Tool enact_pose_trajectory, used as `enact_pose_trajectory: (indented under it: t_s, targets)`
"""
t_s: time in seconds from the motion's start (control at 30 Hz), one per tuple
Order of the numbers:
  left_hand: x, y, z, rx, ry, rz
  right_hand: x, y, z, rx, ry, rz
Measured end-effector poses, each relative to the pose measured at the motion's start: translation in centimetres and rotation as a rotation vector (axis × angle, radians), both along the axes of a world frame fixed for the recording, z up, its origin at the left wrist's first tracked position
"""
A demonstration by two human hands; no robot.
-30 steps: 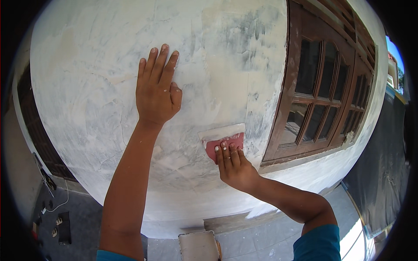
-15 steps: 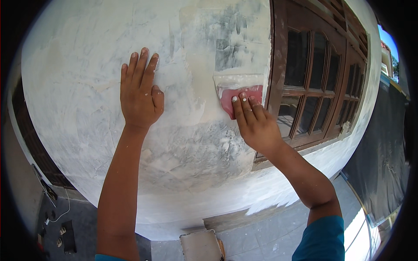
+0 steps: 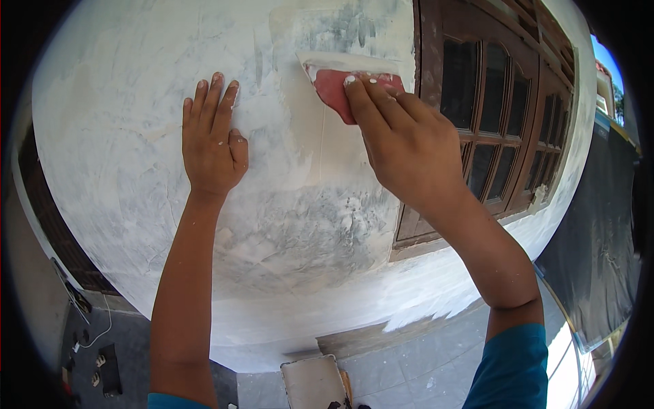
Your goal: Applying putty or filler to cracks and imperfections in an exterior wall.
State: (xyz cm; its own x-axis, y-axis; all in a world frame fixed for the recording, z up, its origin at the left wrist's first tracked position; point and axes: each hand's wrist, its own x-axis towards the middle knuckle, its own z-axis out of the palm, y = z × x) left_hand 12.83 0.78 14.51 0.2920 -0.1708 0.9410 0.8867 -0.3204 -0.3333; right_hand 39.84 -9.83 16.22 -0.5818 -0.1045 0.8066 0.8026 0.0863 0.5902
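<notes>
My right hand (image 3: 409, 140) grips a red-handled putty knife (image 3: 334, 92) with a wide, pale blade. The blade's edge lies along the wall (image 3: 272, 225), just left of the brown window frame, and whitish putty shows on it. Under the knife runs a smooth cream strip; grey, streaky patches lie above and below it. My left hand (image 3: 213, 146) rests with fingers stretched out on the wall, to the left of the knife. White specks dot the fingers of both hands. My right palm and the knife's rear grip are partly hidden.
A brown wooden window (image 3: 487, 102) with dark panes borders the work spot on the right. Below, a putty-smeared board (image 3: 313, 382) sits at the wall's foot on grey tiles. Dark sheeting (image 3: 586, 238) hangs at far right. A white cable (image 3: 102, 334) lies at lower left.
My right hand has moved the putty knife upward and slightly left along the wall, leaving a smooth cream strip over the grey patch. My left hand stays nearly in place.
</notes>
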Motion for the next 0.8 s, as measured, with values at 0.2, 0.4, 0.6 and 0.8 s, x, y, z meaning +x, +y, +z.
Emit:
enact_pose_trajectory:
  t_s: [0.2,0.4,0.6,0.8]
  targets:
    - [0.0,0.1,-0.2,0.009,-0.004,-0.012,-1.9,5.1,-4.5,-0.035,-0.167,-0.197]
    - [0.4,0.3,0.1,0.028,-0.001,-0.015,-0.5,2.7,-24.4,-0.327,-0.35,-0.195]
    - [0.0,0.6,-0.3,0.042,0.0,-0.016,-0.5,-2.9,-18.4,-0.723,-0.255,0.012]
    - [-0.2,0.1,-0.2,0.013,-0.001,-0.004,2.7,0.4,-5.2,-0.126,0.02,-0.048]
